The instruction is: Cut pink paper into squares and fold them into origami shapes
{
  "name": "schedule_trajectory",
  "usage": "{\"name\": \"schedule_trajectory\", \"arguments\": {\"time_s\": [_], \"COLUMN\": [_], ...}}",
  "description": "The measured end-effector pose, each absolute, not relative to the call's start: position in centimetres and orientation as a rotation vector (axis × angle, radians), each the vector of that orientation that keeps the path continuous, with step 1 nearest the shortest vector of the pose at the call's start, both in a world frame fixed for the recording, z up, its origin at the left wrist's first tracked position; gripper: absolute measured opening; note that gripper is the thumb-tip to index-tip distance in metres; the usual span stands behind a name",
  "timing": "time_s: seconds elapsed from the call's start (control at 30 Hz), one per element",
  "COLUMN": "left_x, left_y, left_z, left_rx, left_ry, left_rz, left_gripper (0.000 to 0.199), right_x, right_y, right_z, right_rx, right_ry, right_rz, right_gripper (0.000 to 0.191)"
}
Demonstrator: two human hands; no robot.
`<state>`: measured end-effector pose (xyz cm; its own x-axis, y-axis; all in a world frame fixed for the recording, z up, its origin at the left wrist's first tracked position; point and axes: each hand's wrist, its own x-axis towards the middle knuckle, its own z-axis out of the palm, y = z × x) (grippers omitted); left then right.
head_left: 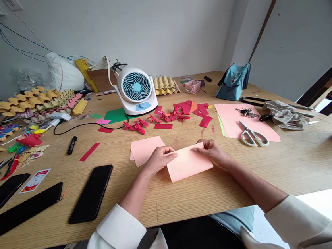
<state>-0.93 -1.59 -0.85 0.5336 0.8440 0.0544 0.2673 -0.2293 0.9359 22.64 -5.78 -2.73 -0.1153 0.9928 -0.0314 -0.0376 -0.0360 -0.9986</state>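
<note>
A folded sheet of light pink paper [189, 165] is held up over the near part of the table, one hand at each side. My left hand [161, 159] pinches its upper left corner, thumb on the near face. Its upper right edge is gripped by my right hand [212, 151], also with the thumb in front; the fingers behind the paper are hidden. More pink paper pieces [145, 149] lie flat just beyond my left hand. To the right, white-handled scissors [253, 135] rest on a stack of larger pink sheets [228, 121].
A white fan [136, 88] stands at the back, with red folded paper pieces [165, 116] before it. Several phones, one [91, 193] nearest, lie left. Keys [247, 112], crumpled grey cloth [286, 114] and a blue bag [234, 81] are right. Egg trays [36, 101] pile up at far left.
</note>
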Motion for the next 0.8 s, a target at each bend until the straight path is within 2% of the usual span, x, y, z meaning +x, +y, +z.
{"name": "schedule_trajectory", "arguments": {"time_s": [0.37, 0.8], "left_x": [-0.4, -0.2], "left_y": [-2.6, -3.1], "left_z": [-1.0, -0.5], "left_rx": [1.923, 1.891], "left_ry": [0.857, 0.85], "left_rz": [0.426, 0.294], "left_gripper": [0.024, 0.029], "right_x": [22.8, 22.8], "right_y": [-6.5, -6.7], "right_z": [-2.1, -1.2], "right_rx": [-1.186, -1.166], "right_ry": [-1.576, -1.742], "right_rz": [1.455, 1.49], "right_gripper": [0.038, 0.035]}}
